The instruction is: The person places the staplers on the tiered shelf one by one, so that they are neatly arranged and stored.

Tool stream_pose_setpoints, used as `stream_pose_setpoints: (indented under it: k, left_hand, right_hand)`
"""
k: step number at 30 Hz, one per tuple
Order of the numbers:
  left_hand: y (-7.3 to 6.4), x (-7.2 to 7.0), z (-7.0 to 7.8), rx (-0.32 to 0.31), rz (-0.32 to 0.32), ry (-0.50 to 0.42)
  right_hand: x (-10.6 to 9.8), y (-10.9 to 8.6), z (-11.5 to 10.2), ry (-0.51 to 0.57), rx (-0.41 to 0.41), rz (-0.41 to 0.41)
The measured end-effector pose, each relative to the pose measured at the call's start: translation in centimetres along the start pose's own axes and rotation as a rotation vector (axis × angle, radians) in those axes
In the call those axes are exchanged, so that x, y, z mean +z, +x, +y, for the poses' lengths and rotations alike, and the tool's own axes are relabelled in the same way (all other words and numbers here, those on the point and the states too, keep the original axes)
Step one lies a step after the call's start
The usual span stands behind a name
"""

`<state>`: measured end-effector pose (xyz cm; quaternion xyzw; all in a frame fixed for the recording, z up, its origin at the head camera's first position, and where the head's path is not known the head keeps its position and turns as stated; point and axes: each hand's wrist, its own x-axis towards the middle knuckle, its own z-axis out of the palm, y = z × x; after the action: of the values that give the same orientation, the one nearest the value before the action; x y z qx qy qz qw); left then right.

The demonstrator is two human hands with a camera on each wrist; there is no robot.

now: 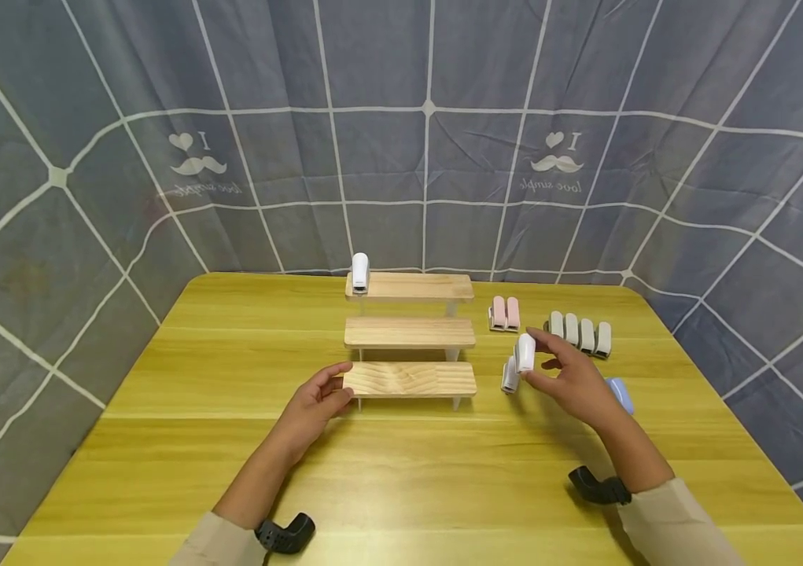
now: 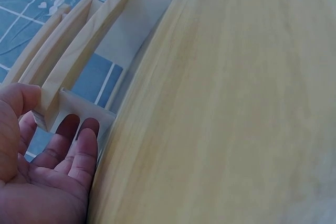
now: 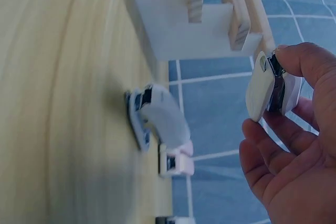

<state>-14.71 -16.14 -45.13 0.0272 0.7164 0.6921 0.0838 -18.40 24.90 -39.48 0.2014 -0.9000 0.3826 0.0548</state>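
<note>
My right hand [image 1: 571,381] pinches a white stapler [image 1: 525,352] between thumb and fingers, raised above the table. In the right wrist view its metal inner part [image 3: 276,85] faces the camera. Another white stapler [image 1: 510,376] stands on the table just below and left of it. My left hand [image 1: 312,409] grips the left end of the lowest step of a three-tier wooden stand [image 1: 408,379]. The thumb lies at the step's edge and the other fingers reach beneath, by the white side panel [image 2: 86,109]. On the stand's top step, at the left end, sits one more white stapler [image 1: 360,272].
Two pink staplers [image 1: 505,313] stand right of the stand. A row of several pale grey-green staplers [image 1: 580,333] is farther right, behind my right hand. A blue stapler [image 1: 620,395] lies partly hidden beside the right wrist. A grey checked curtain [image 1: 387,157] hangs behind the table.
</note>
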Motion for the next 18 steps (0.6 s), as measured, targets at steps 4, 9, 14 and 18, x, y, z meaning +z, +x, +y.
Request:
stream_pose_setpoints:
  k: [4,9,14,18]
  left_hand:
    - [0.0,-0.1,0.0,0.008,-0.013,0.004]
    - [-0.1,-0.2,0.2,0.007,-0.013,-0.003]
    - [0.0,-0.1,0.1,0.018,-0.014,-0.007]
    - [0.1,-0.1,0.0,0.020,-0.016,-0.001]
  right_hand:
    - [0.2,0.8,-1.0,0.036,-0.026,-0.015]
    - [0.7,1.7,-1.8,0.064,-0.059,-0.025]
    - [1.1,2.5,-2.6,0.068,-0.090,-0.024]
    - [1.4,3.3,-3.3,0.081,-0.110,-0.021]
